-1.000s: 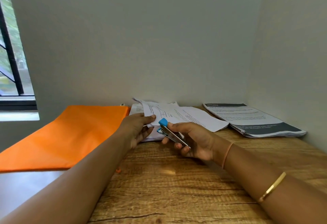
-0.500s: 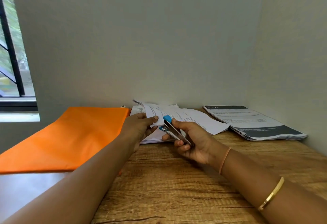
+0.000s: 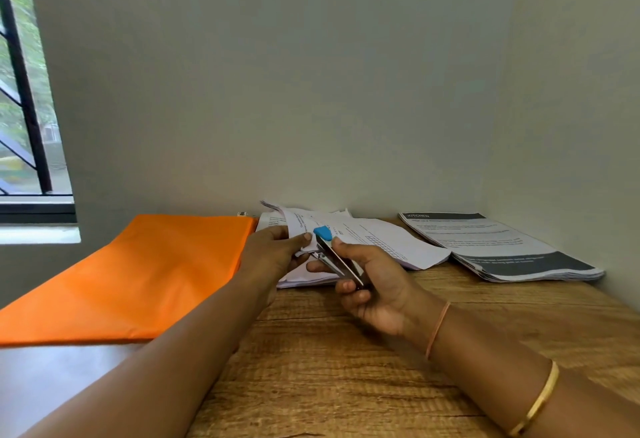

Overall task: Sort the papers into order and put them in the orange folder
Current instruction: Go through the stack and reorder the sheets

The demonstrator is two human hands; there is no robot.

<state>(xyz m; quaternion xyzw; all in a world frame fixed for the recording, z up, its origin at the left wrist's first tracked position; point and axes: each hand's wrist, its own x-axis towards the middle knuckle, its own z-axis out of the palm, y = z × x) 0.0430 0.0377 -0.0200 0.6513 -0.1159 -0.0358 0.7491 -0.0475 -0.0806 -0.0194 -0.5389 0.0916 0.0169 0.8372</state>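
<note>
Nearest the camera, bare wooden table (image 3: 329, 378) lies between the two forearms and runs on to the right of the right arm, which wears a gold bangle (image 3: 537, 399) and a thin wrist band (image 3: 437, 328). Further in, the right hand (image 3: 377, 285) grips a small metal stapler (image 3: 337, 259), fingers curled round its body; its long axis slants up and away to the left, blue tip foremost, and its mouth meets a paper corner. The left hand (image 3: 273, 254) pinches that corner between thumb and fingers. Left of the hands the orange folder (image 3: 138, 275) lies flat, its long axis running from near left to far right, its far short edge just beside the papers (image 3: 384, 242). These form a loose, uneven pile against the back wall (image 3: 294, 91), the top sheets fanning to the right. Their right edge reaches a neat stack of printed booklets (image 3: 502, 247) in the corner. A window (image 3: 24, 126) stands far left.
</note>
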